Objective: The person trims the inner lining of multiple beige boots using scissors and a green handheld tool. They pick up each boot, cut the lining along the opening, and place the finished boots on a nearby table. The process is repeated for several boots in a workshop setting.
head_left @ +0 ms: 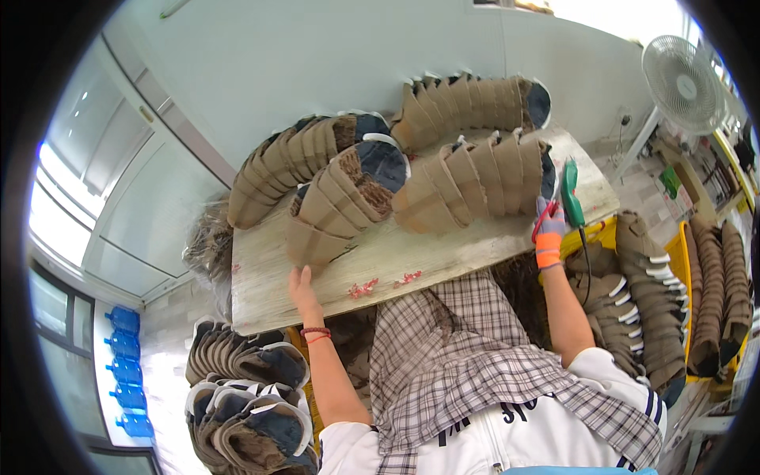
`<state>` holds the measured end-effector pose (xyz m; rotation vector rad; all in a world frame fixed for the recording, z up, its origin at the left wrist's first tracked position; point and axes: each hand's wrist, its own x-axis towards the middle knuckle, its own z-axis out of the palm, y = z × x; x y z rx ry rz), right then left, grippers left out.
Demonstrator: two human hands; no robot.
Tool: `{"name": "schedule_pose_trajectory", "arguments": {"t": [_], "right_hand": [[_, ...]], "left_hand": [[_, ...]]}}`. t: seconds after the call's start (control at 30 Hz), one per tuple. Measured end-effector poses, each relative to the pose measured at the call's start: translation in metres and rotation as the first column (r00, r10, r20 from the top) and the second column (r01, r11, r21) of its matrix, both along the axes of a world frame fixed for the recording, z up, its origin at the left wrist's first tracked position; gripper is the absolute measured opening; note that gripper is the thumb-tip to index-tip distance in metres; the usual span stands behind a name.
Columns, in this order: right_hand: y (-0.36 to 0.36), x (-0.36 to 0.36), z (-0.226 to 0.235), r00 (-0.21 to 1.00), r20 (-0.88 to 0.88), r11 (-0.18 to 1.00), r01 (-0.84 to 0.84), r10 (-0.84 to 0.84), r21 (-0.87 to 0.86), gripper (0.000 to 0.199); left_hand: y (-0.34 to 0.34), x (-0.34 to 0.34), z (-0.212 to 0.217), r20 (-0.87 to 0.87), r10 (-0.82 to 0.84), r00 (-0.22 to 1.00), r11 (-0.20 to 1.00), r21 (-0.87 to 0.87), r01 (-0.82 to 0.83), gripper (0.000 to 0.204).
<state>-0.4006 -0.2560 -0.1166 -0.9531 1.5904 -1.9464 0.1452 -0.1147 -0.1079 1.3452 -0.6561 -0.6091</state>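
On the table (467,252) lie several rows of nested tan shoe uppers with brown fur lining and dark blue inner parts. My bare left hand (302,290) is at the table's near edge, fingers stretched out, at the lower end of the middle row of shoe uppers (336,214). My right hand (552,222), in a grey-purple glove with an orange cuff, is closed around red-handled scissors (541,222) beside the right row of uppers (475,186). The scissors' blades are hard to make out. Just right of that hand is a green handheld power tool (571,194) with a black cord.
More rows of uppers lie at the back (475,111) and back left (293,158). Red scraps (363,288) dot the front edge. Stacked uppers stand at lower left (249,427) and in yellow crates (687,301) at right. A white fan (682,85) stands back right; blue water jugs (127,372) line the left.
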Motion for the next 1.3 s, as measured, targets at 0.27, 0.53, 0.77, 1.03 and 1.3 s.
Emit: {"name": "schedule_pose_trajectory", "arguments": {"t": [0.27,0.53,0.77,1.03,1.3], "right_hand": [[0.041,0.031,0.009,0.941,-0.335,0.986,0.105,-0.057,0.128,0.040],[0.063,0.047,0.025,0.847,-0.528,0.981,0.144,-0.054,0.131,0.040],[0.054,0.011,-0.035,0.926,0.022,0.922,-0.373,0.377,-0.103,0.026],[0.133,0.121,0.087,0.592,-0.438,0.712,-0.678,0.677,0.184,0.035],[0.194,0.214,0.187,-0.267,-0.838,0.483,-0.718,0.475,0.502,0.030]], "left_hand": [[-0.021,-0.016,0.038,-0.391,0.016,0.920,0.997,-0.067,-0.045,0.053],[-0.006,-0.023,0.042,-0.373,-0.096,0.923,0.930,-0.364,-0.050,0.036],[0.065,0.012,0.056,0.040,0.205,0.978,0.898,-0.404,-0.172,0.030],[0.183,0.019,0.087,-0.546,-0.257,0.797,0.816,-0.565,-0.124,0.029],[0.219,-0.069,0.059,-0.678,-0.422,0.602,0.884,-0.455,0.107,0.030]]}}
